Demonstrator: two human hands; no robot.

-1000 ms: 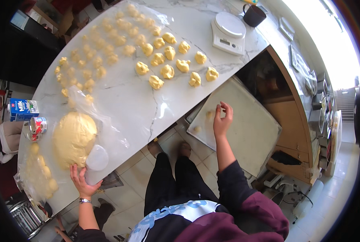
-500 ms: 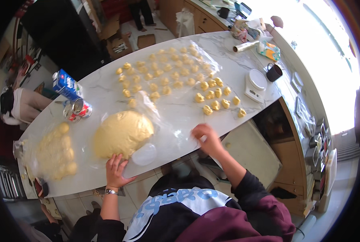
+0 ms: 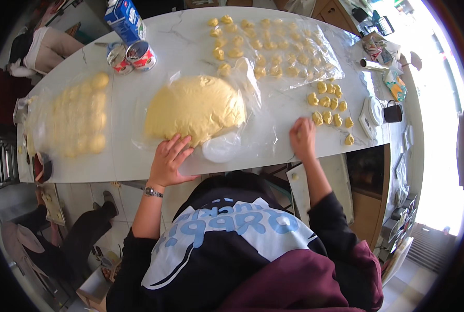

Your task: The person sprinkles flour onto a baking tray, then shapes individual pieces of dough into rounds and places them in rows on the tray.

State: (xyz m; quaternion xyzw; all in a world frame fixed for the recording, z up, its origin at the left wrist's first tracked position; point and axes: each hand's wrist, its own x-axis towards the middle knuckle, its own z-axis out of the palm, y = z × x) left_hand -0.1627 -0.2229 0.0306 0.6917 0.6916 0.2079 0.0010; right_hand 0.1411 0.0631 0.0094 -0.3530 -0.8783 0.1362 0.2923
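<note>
A large mound of yellow dough [image 3: 195,106] sits mid-table with clear plastic around it. My left hand [image 3: 170,156] lies at its near edge, fingers spread and touching it. A round whitish, see-through disc [image 3: 222,148] pokes out beside the mound, partly under plastic. Farther right, my right hand [image 3: 302,136] rests low at the tabletop with curled fingers; whatever they hold, if anything, is hidden. Just beyond it lie several small uncovered dough lumps [image 3: 326,102]. More lumps spread in rows under a clear plastic sheet [image 3: 315,57] at the back.
Smooth dough balls [image 3: 89,117] lie under plastic at left. Opened cans [image 3: 141,55] and a blue carton [image 3: 125,22] stand behind them. A white kitchen scale [image 3: 370,119] and dark mug [image 3: 392,112] are at right. Another person [image 3: 52,49] stands at far left, and one sits lower left.
The whole view has shifted, so the table appears higher and farther right. My right hand has come down toward the tabletop near the loose lumps. My left hand stays on the dough mound.
</note>
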